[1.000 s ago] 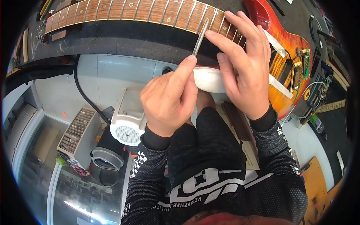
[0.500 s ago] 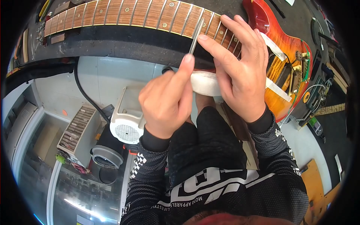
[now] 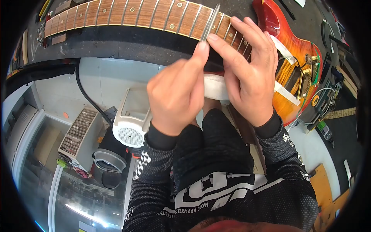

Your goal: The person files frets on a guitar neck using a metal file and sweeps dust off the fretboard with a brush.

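Note:
My left hand (image 3: pixel 177 92) is closed around a slim metal file (image 3: pixel 210 24), its thumb pressed along the near end. The file lies across the wooden fretboard (image 3: pixel 147 15) of an electric guitar, in line with the metal frets. Stretched-out fingers of my right hand (image 3: pixel 251 69) rest over the fretboard, and its index fingertip is at the file's side. Right of that hand is the sunburst guitar body (image 3: pixel 286 38), with strips of white masking tape (image 3: pixel 286 92) on it. A roll of white tape (image 3: pixel 215 87) shows between my hands, partly hidden.
The guitar lies on a dark workbench (image 3: pixel 127 44). Below the bench edge are a white plastic stool (image 3: pixel 131 133), a black cylindrical machine (image 3: pixel 110 154) and a box of slats (image 3: pixel 79 133). Cables and tools sit at the right, near a yellow ruler (image 3: pixel 340 113).
My left hand has pushed the file away from me, further across the fretboard, and slightly right. My right hand has barely shifted.

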